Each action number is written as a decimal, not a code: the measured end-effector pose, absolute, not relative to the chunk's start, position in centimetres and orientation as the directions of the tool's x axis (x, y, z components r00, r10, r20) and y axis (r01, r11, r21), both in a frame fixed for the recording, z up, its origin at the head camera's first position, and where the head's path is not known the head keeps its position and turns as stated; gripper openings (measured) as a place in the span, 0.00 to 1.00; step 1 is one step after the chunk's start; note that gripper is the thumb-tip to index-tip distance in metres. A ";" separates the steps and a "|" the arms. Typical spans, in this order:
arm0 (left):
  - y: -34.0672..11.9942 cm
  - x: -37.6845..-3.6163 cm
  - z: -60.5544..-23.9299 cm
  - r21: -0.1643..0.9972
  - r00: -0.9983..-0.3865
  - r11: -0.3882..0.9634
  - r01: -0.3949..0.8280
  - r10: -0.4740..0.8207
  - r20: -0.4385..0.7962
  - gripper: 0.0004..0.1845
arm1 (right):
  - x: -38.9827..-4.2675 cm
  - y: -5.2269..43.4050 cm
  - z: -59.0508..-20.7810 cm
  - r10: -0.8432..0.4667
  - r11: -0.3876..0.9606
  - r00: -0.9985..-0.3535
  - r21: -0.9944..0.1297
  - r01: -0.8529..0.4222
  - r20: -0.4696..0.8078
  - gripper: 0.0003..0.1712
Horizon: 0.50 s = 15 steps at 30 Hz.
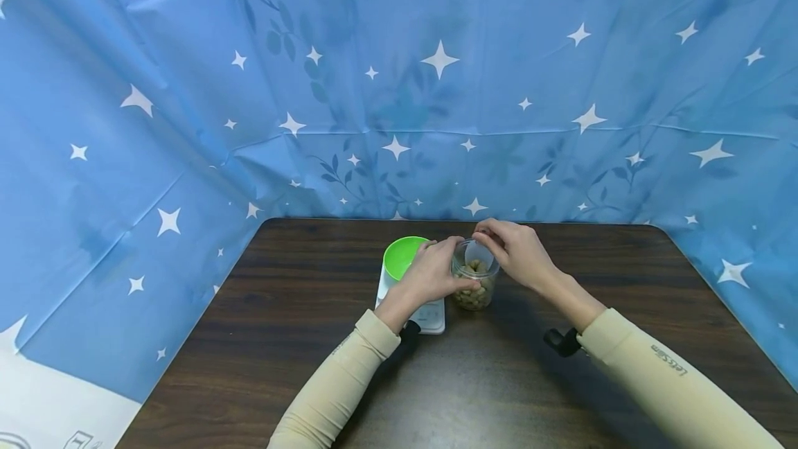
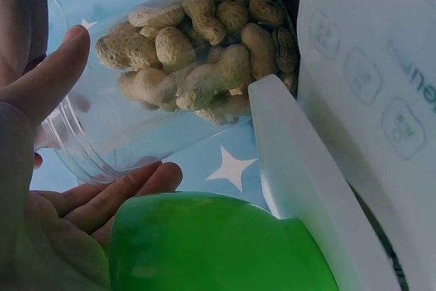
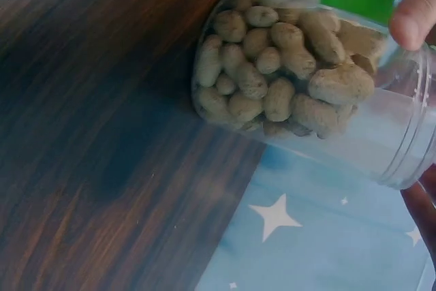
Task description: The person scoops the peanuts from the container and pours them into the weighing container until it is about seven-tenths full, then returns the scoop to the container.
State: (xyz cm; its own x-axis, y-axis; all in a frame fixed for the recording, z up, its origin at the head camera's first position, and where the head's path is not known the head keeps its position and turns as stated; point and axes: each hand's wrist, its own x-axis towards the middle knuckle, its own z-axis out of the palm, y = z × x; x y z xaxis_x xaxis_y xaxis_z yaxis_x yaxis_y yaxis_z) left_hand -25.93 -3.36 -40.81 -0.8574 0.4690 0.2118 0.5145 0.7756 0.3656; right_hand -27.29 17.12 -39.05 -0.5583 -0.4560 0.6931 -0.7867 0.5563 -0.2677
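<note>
A clear jar [image 1: 474, 293], part filled with unshelled peanuts [image 2: 204, 46], stands upright on the table. My left hand [image 1: 431, 272] holds it near the rim, thumb on one side and fingers on the other. Over the jar's mouth, my right hand [image 1: 514, 251] pinches a translucent whitish piece [image 1: 479, 253] that reaches down inside; its full shape is hidden. Left of the jar sits a white kitchen scale [image 1: 433, 319] with a bright green bowl [image 1: 399, 258] on top. Part of the bowl and scale lies behind my left hand.
The dark wood-grain table [image 1: 280, 338] has rounded back corners. Behind it and along the left side hangs a blue cloth [image 1: 399, 89] with white stars. The scale stands close beside the jar.
</note>
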 end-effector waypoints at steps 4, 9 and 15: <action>-3.4 -25.8 -40.8 0.380 -0.860 0.771 0.510 0.465 0.211 0.48 | -27.6 16.7 -39.4 -0.425 0.567 -0.566 -0.280 -0.775 0.706 0.04; -3.4 -25.8 -41.0 0.403 -0.863 0.763 0.505 0.459 0.211 0.48 | -27.8 16.0 -39.9 -0.360 0.620 -0.569 -0.266 -0.738 0.739 0.02; -3.3 -25.8 -41.0 0.429 -0.862 0.749 0.506 0.455 0.222 0.47 | -27.6 15.6 -39.7 -0.268 0.666 -0.622 -0.325 -0.672 0.736 0.06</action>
State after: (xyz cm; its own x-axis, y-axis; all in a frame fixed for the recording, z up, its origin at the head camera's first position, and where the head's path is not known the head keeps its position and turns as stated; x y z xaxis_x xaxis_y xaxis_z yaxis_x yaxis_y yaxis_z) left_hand -25.85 -3.33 -41.00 -0.8623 0.4551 0.2222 0.5056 0.7486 0.4288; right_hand -27.57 15.58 -39.69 -0.6218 -0.2680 0.7359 -0.6717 0.6657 -0.3251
